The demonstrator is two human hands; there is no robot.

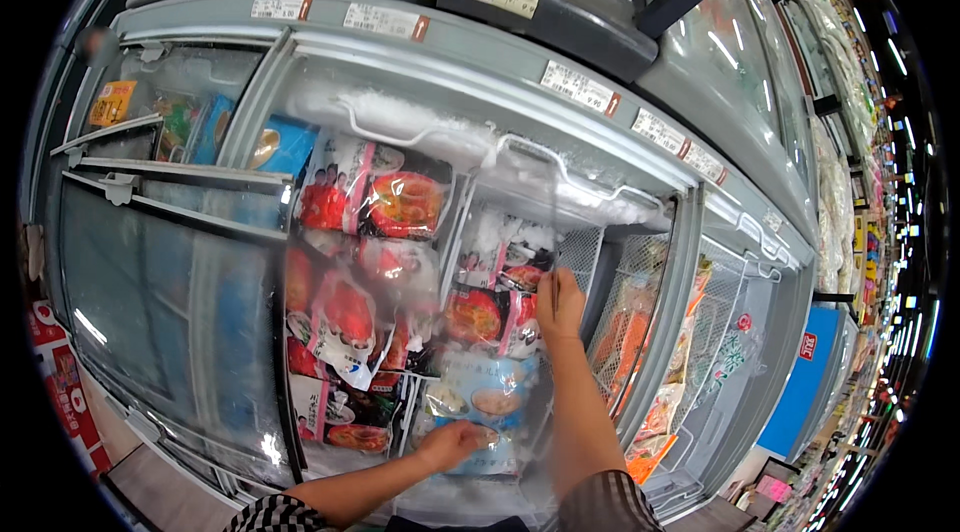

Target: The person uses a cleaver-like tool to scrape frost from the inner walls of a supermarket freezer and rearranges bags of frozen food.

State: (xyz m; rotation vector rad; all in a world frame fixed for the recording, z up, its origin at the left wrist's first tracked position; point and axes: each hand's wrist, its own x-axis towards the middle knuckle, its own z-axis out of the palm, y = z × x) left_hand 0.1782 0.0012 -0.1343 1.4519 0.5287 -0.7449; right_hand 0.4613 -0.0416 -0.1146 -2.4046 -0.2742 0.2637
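Inside the open middle section of a chest freezer (545, 147), my left hand (452, 445) is at the near end of a pale blue frozen-food bag (480, 382). Its fingers are bent together on the bag's film. Farther in and to the right, my right hand (562, 304) is closed around a thin dark upright edge, whose kind I cannot make out. Just left of that hand lie black-and-pink frozen-food bags (475, 317) with red food pictures, partly frosted. More such bags (405, 204) fill the compartment to the left, beyond a white wire divider (455, 232).
Thick frost (400, 112) coats the freezer's far wall. Glass lids (170, 302) cover the left section. To the right, past a metal frame bar (655, 302), are orange bags (625, 342) and wire baskets (730, 322). A blue box-shaped unit (805, 382) stands beyond.
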